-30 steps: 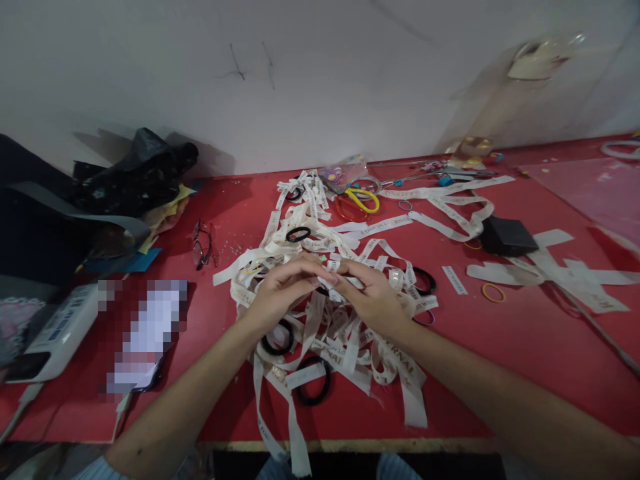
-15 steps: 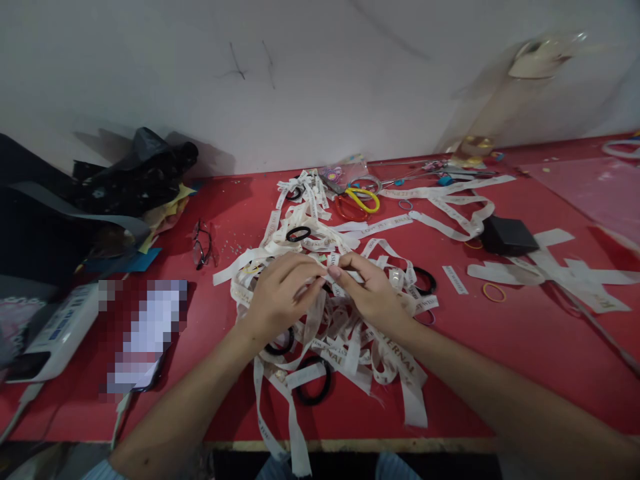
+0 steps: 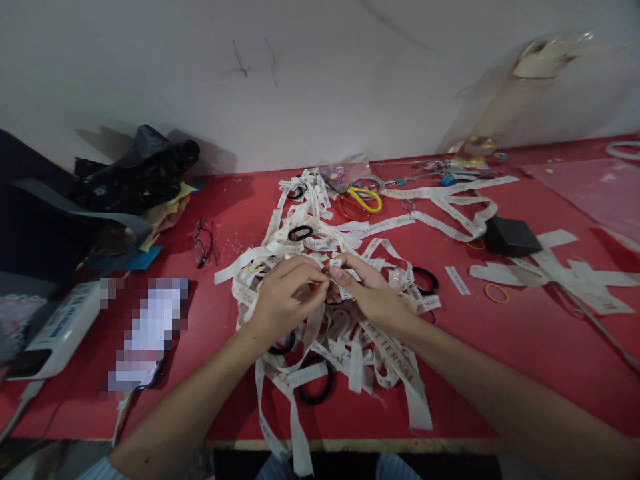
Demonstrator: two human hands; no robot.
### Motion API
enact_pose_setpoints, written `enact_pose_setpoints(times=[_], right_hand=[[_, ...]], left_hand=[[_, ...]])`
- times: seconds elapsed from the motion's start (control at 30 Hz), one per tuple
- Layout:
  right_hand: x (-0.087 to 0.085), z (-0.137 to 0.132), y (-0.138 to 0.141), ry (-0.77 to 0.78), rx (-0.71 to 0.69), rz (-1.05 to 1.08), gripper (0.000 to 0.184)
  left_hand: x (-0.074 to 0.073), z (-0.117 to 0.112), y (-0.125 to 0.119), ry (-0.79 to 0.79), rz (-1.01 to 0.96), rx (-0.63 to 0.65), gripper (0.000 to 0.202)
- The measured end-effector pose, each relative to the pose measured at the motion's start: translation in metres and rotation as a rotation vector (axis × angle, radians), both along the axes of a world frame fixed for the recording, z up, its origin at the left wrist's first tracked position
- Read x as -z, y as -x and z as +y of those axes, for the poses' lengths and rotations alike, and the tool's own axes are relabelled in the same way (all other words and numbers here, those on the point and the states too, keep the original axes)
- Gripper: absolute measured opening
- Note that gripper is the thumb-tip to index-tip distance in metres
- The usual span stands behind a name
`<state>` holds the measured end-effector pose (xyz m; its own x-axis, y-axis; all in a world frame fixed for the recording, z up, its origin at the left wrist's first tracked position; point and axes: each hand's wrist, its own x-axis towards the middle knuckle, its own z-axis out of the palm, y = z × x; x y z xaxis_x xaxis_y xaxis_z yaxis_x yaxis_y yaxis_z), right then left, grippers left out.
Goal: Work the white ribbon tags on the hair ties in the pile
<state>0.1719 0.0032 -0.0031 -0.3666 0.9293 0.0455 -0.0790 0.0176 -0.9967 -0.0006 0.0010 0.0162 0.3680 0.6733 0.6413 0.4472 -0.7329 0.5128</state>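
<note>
Ribbon pile (image 3: 345, 333): cream printed strips are lying tangled in a heap on the red table (image 3: 525, 347), spreading from the wall side down to the near edge, where a few ends are hanging over.
Ribbon piece (image 3: 334, 275): a short strip is being pinched between both hands, just above the middle of the heap.
Left hand (image 3: 283, 300): fingers are curling closed, thumb and fingertips gripping the near end of the ribbon piece; the wrist is resting over the heap.
Right hand (image 3: 370, 293): thumb and forefinger are closing narrowly on the other end of the same strip, meeting the left fingertips.
Black hair ties (image 3: 315, 390): several are lying among the strips; one is sitting below the hands, another (image 3: 300, 233) beyond them, a third (image 3: 427, 281) just right of the right hand.
Scissors (image 3: 364, 197): yellow-handled, lying beyond the heap near the wall.
Glasses (image 3: 202, 243): sitting folded, left of the heap, well apart from the hands.
Black box (image 3: 510, 235): sitting on the right, beside more loose strips.
Black bag (image 3: 140, 167): slumping against the wall at far left.
White device (image 3: 60, 330): lying at the left edge of the table.
</note>
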Motion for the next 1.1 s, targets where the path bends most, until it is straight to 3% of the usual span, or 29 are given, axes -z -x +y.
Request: enact_pose_setpoints(times=[0.23,0.57,0.9,1.1], right_hand=[[0.0,-0.003,0.004,0.147,-0.035,0.159,0.031],[0.009,0.0,0.004,0.232,-0.084,0.291,0.024],[0.003,0.001,0.005,0.4,-0.007,0.424,0.023],[0.002,0.0,0.001,0.295,0.078,0.337,0.027]], left_hand=[[-0.001,-0.005,-0.003,0.208,-0.131,-0.034,0.012],[0.008,-0.007,-0.006,0.489,-0.33,-0.025,0.006],[0.004,0.001,0.002,0.451,-0.268,-0.018,0.002],[0.004,0.002,0.001,0.511,-0.278,-0.031,0.006]])
